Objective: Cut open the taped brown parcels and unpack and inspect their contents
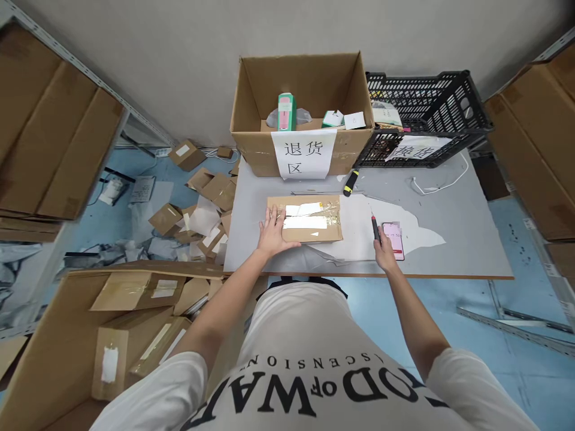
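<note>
Grey table [458, 209] over blue floor [372, 305], scrap cartons [219, 190] heaped left. Taped box [309, 234] lies mid-table; left hand [272, 232] spread on it, fingers unclenched. Right hand [384, 250] grips red-and-black tool [376, 228] beside phone [394, 239].

Taped carton [309, 218]: left end partly covered by the left hand [273, 232].
Slim red-and-black tool [376, 228]: handle end hidden inside the right hand [385, 251].
Smartphone [394, 241]: upper corner pixelated.
Large open carton [49, 335]: cut by the bottom edge.
</note>
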A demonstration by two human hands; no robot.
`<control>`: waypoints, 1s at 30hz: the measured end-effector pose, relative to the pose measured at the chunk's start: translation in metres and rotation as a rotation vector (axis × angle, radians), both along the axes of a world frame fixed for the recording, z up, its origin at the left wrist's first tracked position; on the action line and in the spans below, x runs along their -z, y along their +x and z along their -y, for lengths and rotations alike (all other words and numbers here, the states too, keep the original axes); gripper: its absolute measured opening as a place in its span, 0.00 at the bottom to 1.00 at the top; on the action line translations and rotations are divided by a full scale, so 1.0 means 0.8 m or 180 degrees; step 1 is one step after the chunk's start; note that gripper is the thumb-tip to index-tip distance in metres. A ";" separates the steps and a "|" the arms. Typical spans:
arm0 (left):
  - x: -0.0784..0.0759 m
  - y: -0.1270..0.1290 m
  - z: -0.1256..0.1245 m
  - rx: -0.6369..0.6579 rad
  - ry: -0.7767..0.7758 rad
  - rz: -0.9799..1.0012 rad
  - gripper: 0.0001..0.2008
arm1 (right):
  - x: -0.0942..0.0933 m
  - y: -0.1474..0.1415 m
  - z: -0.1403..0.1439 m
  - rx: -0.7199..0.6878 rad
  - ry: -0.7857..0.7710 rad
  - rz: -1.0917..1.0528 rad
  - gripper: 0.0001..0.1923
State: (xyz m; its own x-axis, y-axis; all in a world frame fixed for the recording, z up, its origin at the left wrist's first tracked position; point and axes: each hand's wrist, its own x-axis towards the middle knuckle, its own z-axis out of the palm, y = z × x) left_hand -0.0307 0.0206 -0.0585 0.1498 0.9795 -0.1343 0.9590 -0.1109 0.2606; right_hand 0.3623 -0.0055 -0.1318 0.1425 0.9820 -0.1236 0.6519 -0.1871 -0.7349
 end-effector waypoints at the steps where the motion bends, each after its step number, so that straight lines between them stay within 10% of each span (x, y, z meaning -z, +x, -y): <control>1: 0.000 0.000 0.000 0.0002 0.0017 -0.0044 0.61 | 0.011 -0.007 -0.001 0.0060 -0.0044 0.0195 0.34; 15: 0.001 -0.001 0.010 0.0149 0.0276 -0.0350 0.57 | 0.086 -0.075 -0.002 0.0342 -0.0925 0.1492 0.31; 30: -0.004 0.043 0.060 0.0920 0.0303 -0.0379 0.50 | 0.071 -0.074 -0.004 0.0342 -0.0755 0.1518 0.33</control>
State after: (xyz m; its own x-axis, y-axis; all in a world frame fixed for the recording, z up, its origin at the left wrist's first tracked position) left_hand 0.0035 -0.0271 -0.0553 0.4124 0.9077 -0.0774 0.9074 -0.4016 0.1240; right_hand 0.3030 -0.0027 -0.1886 0.3351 0.9118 -0.2373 0.8708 -0.3959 -0.2915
